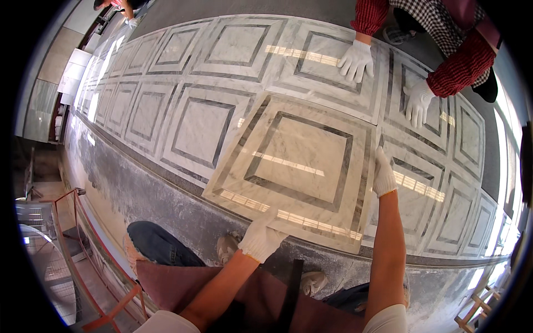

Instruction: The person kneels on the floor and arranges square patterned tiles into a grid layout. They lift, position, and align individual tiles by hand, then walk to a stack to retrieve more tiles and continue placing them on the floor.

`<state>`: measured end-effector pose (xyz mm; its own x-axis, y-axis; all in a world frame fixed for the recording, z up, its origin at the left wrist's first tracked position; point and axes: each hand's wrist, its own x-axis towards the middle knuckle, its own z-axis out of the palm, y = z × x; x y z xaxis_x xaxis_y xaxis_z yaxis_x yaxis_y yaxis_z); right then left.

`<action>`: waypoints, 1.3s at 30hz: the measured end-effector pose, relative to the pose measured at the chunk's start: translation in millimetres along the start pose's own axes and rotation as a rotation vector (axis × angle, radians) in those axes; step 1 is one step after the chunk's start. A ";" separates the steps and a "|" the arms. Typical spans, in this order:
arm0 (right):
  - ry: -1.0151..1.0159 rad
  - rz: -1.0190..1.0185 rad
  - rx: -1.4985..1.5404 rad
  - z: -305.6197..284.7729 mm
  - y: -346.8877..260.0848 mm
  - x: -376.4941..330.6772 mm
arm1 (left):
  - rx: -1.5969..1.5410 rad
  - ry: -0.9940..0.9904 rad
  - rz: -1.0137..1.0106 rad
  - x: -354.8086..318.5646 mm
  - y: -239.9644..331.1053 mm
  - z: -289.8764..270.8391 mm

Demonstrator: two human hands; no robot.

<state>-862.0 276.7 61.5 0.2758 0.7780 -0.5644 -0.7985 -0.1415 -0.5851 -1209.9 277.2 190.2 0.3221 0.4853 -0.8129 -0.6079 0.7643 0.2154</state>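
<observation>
Can count one tan slab [302, 154], one gloved left hand [262, 240] and one gloved right hand [384, 175], and two pale shoes [227, 248]. Can add two white gloves [356, 61] and two red sleeves [463, 67] on a co-worker [436, 22] opposite. Can see three pale framed panels [413, 213] right of the slab in the near row, but cannot number those at far left

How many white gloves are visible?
5: on the wearer's left hand and right hand, two gloves on the person opposite, another glove far upper left; more may be hidden.
</observation>
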 end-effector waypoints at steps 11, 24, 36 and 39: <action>-0.010 -0.011 0.018 18.3 15.6 20.7 | -0.036 0.050 0.264 29.9 -23.9 -39.4; -0.044 -0.082 0.160 26.1 24.1 -71.7 | 0.040 -0.101 0.200 -13.5 17.3 -40.4; 0.152 -0.110 0.126 33.7 74.4 -122.9 | 0.057 -0.082 0.087 -12.6 56.4 -68.4; 0.139 -0.100 0.163 27.7 89.1 -119.9 | 0.054 -0.020 0.095 -10.0 57.2 -69.9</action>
<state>-981.1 187.7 93.2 0.4194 0.6901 -0.5898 -0.8363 0.0411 -0.5467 -1298.6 286.4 172.8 0.2796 0.5643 -0.7768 -0.5966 0.7360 0.3199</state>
